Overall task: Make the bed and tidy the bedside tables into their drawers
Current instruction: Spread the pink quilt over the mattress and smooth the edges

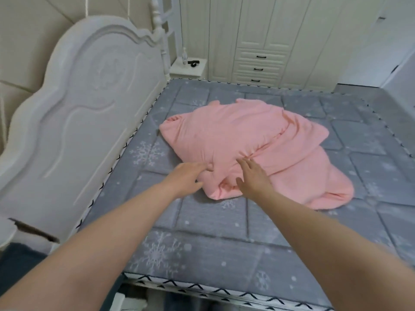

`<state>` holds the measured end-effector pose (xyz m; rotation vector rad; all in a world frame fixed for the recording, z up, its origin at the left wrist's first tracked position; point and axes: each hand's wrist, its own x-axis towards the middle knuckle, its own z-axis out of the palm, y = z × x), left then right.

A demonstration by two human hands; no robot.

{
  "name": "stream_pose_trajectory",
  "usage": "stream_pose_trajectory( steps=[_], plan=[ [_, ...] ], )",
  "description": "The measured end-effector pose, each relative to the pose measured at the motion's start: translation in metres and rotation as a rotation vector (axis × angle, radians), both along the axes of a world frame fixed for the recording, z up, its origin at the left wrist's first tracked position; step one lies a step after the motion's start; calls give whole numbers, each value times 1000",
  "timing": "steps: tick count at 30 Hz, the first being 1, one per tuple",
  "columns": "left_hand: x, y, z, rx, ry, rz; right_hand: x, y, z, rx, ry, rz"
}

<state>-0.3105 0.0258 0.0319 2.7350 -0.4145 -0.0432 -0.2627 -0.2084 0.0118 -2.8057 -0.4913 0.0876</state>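
Your left hand (pixel 190 176) pinches the bunched quilt (pixel 247 140); right hand (pixel 251 176) rests flat on it. Bed (pixel 202 243) unmade, far table (pixel 188 68) untidied.

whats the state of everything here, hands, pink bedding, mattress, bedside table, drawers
left hand: fingers curled into the near edge of the pink bedding
right hand: fingers straight, resting on the pink bedding
pink bedding: crumpled in a heap on the mattress, not spread
mattress: grey snowflake cover, mostly bare
bedside table: a bottle upright and a dark object on top
wardrobe drawers: all closed
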Motion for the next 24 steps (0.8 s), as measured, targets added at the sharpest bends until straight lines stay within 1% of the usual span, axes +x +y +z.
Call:
stream_pose_trajectory(
  steps=[5,9,11,16,20,24],
  plan=[
    [29,-7,-9,42,39,-75,7,-11,-9,9,55,-128],
    [54,6,-16,166,137,-144,18,-3,-10,108,188,-274],
    [70,14,-17,193,179,-177,25,1,-7,113,238,-329],
    [108,31,-18,125,187,-192,45,18,-3,158,265,-497],
    [121,41,-25,82,243,-188,44,27,-8,152,290,-493],
    [136,43,-27,6,248,-199,48,23,-13,123,313,-510]
  ],
)
